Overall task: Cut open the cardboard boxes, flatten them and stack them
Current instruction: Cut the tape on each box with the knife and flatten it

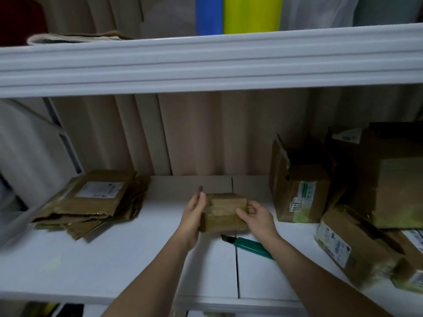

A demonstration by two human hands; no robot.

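Both hands held a small cardboard box [223,212] on the white shelf [114,259]: left hand [194,212] flat against its side, right hand [256,217] pinching the opposite edge. It looked light and stiff, best gripped by its ends.

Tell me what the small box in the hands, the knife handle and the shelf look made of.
Small box: brown cardboard, matte, partly glossy, probably tape. Knife handle: green, smooth, likely plastic. Shelf: white, smooth, seamed panels; painted metal or laminate, unclear.
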